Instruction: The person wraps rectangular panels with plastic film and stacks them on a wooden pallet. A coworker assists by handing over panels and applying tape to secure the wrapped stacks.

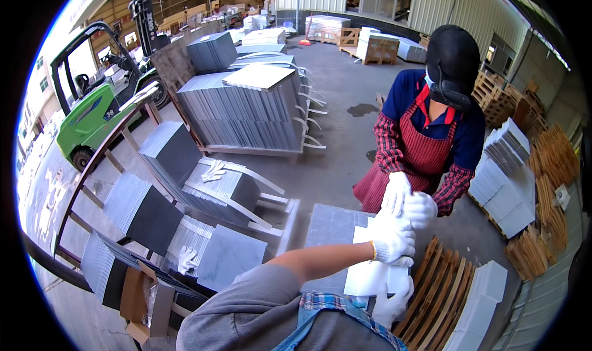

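My left hand (394,243), in a white glove, grips the far edge of a white sheet (370,276). My right hand (391,303), also gloved, holds the sheet's near edge from below. The sheet lies over a grey stone slab (330,227). Opposite me, a person in a red apron and dark head cover bends forward. Their two white-gloved hands (410,200) sit right beside my left hand at the sheet's far end.
Racks of grey tiles (246,113) stand on edge to the left, with loose white gloves (214,170) lying on them. A green forklift (92,113) is parked at far left. Wooden slats (435,295) and white blocks (484,301) lie at right. Stacked tiles (505,178) and pallets stand behind the person.
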`<control>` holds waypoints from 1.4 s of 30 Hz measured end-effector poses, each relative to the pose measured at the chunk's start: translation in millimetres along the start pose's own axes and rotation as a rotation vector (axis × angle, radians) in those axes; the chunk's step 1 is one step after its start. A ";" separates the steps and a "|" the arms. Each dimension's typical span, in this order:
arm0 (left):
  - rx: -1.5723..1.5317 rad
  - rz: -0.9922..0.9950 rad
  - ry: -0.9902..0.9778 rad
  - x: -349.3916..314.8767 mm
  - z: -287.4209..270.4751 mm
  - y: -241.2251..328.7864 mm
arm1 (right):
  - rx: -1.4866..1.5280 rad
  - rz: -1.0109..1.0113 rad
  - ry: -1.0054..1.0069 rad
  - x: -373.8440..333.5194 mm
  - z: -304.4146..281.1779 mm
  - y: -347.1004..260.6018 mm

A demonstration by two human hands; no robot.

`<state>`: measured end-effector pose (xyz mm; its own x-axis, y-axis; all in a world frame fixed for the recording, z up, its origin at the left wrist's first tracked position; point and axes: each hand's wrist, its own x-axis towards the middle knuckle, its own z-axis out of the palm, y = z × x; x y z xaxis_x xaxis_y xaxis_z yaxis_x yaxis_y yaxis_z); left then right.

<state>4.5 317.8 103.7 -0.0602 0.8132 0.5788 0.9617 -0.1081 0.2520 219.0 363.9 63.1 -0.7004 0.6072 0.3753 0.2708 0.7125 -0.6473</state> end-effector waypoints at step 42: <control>-0.992 -1.158 0.468 -13.7 29.7 -35.6 | 0.248 0.661 -0.074 -22.4 65.5 42.7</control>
<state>-21.0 327.5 63.8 -0.8550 0.4978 -0.1457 -0.1955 -0.0491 0.9795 203.0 357.6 -16.4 -0.4865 0.8530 -0.1891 0.5030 0.0964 -0.8589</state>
